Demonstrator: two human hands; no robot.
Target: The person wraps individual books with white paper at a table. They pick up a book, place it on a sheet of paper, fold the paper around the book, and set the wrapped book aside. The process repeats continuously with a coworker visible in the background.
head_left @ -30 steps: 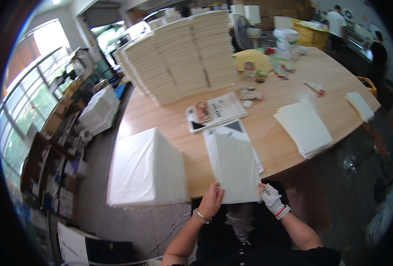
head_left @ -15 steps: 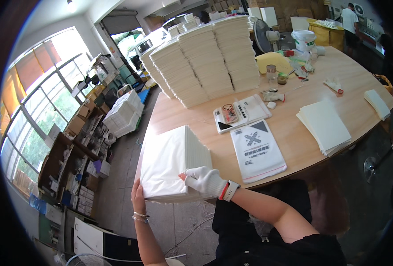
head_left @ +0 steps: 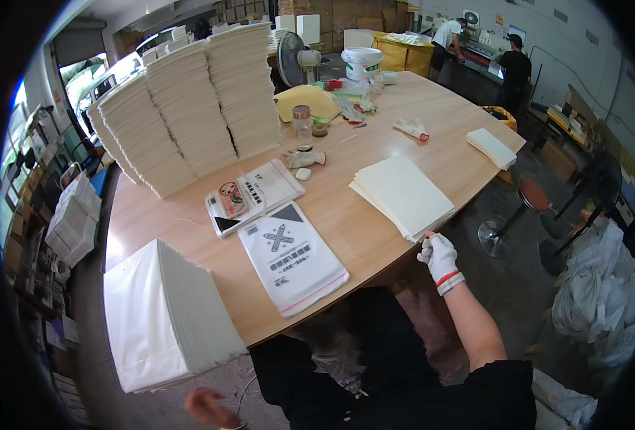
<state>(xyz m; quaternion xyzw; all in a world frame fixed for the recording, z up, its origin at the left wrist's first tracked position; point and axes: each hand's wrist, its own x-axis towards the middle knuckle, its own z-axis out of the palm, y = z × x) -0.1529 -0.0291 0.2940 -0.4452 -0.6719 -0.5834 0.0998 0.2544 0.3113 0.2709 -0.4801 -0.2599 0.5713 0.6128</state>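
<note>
My right hand [head_left: 440, 259], in a white glove with a bare fingertip showing, is at the table's front edge, by the near corner of a fanned stack of cream sheets [head_left: 407, 197]. Its fingers are half curled and apart, with nothing seen in them. Low in the picture, my bare left hand [head_left: 211, 408] is smeared by motion. It is off the table, just below a tall block of white sheets [head_left: 142, 315] at the table's left corner, apart from it.
Two printed plastic packs [head_left: 294, 258] lie mid-table. Tall paper stacks [head_left: 188, 107] stand behind them. Farther back are a jar [head_left: 301, 127], loose gloves [head_left: 410, 129], a fan [head_left: 292, 61] and a bucket [head_left: 362, 63]. A stool [head_left: 532, 193] stands right; two people [head_left: 516, 68] are at the back.
My right hand has left the white block and moved right to the cream sheets. My left hand has let go of the block and dropped below it. The view has turned right.
</note>
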